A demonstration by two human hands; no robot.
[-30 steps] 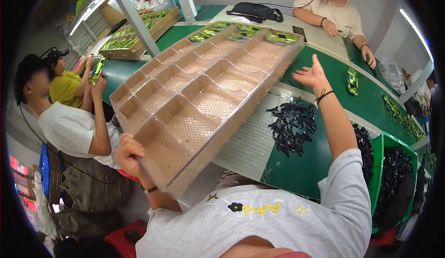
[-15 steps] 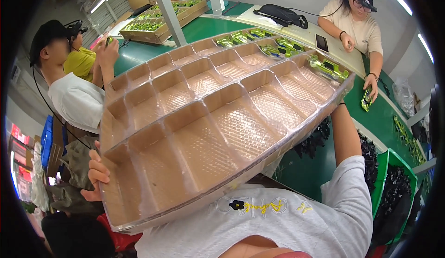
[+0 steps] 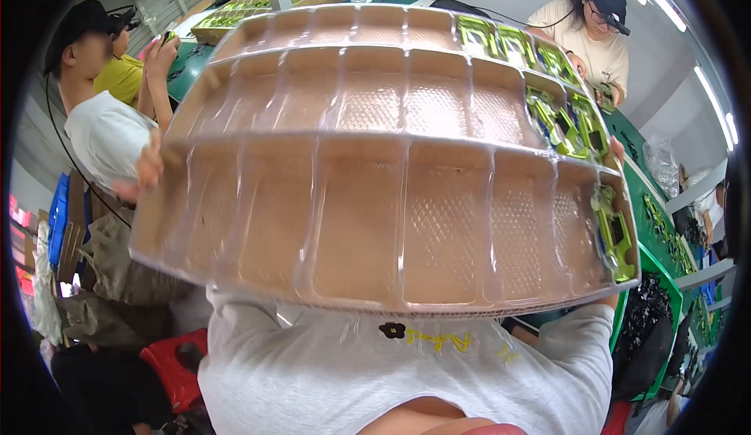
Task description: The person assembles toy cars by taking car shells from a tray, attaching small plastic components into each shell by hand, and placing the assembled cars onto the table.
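Observation:
Held up in front of my chest is a large cardboard tray (image 3: 356, 235) with a clear plastic divided insert. My left hand (image 3: 146, 170) grips its left end, with fingers curled over the rim. At the right end, only the fingertips of my right hand (image 3: 617, 152) show over the edge; the rest is behind the tray. Bright green plastic parts with dark pieces sit in the right-end compartments: a single part (image 3: 615, 235) in the near row, a cluster (image 3: 565, 124) in the middle row and several parts (image 3: 512, 42) in the far row. The other compartments hold nothing.
A co-worker (image 3: 583, 32) sits at the far right and another (image 3: 109, 106) at the left. Behind the tray stands a second filled tray (image 3: 270, 1). A green bin (image 3: 673, 294) of black pieces is at my right, and a red stool (image 3: 176, 372) below left.
The tray has swung from slanting up to the right to lying nearly level across my view. Its right end has come closer to me, and my right hand has moved along with it.

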